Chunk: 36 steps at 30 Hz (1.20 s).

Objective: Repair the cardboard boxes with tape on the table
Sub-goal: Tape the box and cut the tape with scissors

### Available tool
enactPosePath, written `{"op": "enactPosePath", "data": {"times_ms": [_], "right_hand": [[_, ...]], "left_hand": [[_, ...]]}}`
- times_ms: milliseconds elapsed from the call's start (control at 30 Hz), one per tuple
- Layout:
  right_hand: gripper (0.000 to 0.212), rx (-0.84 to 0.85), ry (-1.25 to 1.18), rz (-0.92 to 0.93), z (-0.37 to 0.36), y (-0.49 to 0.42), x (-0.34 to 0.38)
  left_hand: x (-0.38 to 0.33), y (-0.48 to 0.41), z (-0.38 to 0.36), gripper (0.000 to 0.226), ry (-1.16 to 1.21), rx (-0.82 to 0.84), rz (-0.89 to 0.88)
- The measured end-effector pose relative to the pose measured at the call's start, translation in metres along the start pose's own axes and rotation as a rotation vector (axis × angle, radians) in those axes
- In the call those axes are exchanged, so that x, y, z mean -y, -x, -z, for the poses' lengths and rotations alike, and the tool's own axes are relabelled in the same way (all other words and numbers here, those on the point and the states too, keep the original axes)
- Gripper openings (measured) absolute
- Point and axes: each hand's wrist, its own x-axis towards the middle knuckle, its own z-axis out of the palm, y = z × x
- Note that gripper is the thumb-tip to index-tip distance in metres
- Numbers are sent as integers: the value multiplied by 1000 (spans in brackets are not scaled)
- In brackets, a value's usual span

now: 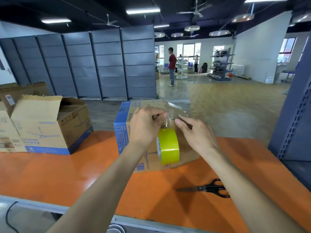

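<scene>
1. Pinching a strip of clear tape point(166, 116) between thumb and curled fingers, the left hand point(146, 125) sits over the near top edge of the middle cardboard box point(123, 132); the strip runs from this pinch down to the roll.
2. The yellow tape roll point(168, 146) hangs on edge just below the left hand, in front of the box's near face; whether it touches the cardboard I cannot tell.
3. The right hand point(196, 134) lies just right of the roll, its fingers stretched out fairly straight and gripping nothing; its fingertips point(182, 117) reach the box top beside the strip; the thumb points left toward the other hand.
4. The middle cardboard box stands on the orange table point(67, 174), toward its far edge; blue print covers its left side; a glossy band of clear tape shows on its top at the far right.
5. A second cardboard box point(50, 126) stands at the far left of the table, its flaps open and one flap edge ragged.
6. Black scissors point(208, 188) lie closed on the table at the near right, blades pointing left, well apart from both hands.
7. Grey shelving panels point(109, 64) line the far side of the room; a person in a red shirt point(172, 64) stands on the floor beyond them.
</scene>
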Motion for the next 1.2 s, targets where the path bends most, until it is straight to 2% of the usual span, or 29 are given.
{"op": "enactPosePath", "data": {"times_ms": [100, 200, 333, 467, 600, 800, 967, 1100, 1200], "right_hand": [[46, -3, 6, -3, 0, 0, 1], [46, 0, 14, -8, 0, 1, 1], [46, 0, 3, 3, -3, 0, -2], [45, -4, -7, 7, -4, -1, -3], [44, -3, -11, 6, -4, -2, -3], [43, -26, -15, 15, -5, -1, -4], [42, -36, -21, 21, -6, -2, -3], [43, -45, -29, 29, -8, -2, -5], [43, -49, -27, 25, -9, -2, -5]], "left_hand": [[-5, -2, -1, 14, -35, 14, 1], [-2, -1, -6, 20, -62, -52, 26], [2, -2, -12, 17, -53, -81, 58], [3, -2, -11, 33, -157, -61, 61], [8, -1, -11, 35, -159, -81, 50], [4, -2, -11, 62, -194, -99, 54], [8, -7, -10, 60, -213, -50, 53], [13, -12, -12, 45, -212, -16, 52], [15, -14, -13, 46, -257, 13, 75]]}}
